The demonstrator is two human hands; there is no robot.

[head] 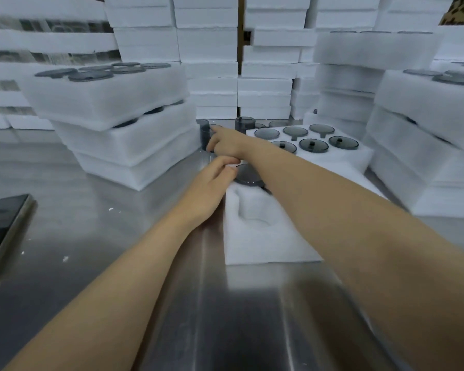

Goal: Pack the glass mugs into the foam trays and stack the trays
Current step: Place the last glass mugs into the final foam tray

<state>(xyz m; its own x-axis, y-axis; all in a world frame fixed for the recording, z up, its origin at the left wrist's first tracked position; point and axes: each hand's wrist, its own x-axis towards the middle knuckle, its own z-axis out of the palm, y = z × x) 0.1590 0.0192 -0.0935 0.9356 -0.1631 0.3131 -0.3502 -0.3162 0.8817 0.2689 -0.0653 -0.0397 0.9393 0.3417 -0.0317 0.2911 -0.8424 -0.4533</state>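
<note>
Two hands were apart over the counter (145, 263): the left hand (212, 183) gripped the far corner of the near foam tray (265, 242) beside a seated mug (248, 175); farther on, the right hand (227, 144) curled around a loose glass mug (206, 135) beside stacked trays (123, 124).

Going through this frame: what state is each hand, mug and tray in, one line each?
Near tray: seated mug in far pocket, near pocket empty.
Left hand: curled at that tray's far edge; grip unclear.
Right hand: grips loose mug, which stands upright.
Second mug: upright, untouched.
Far tray: visible pockets filled.
Left stack: three trays, skewed.
</note>
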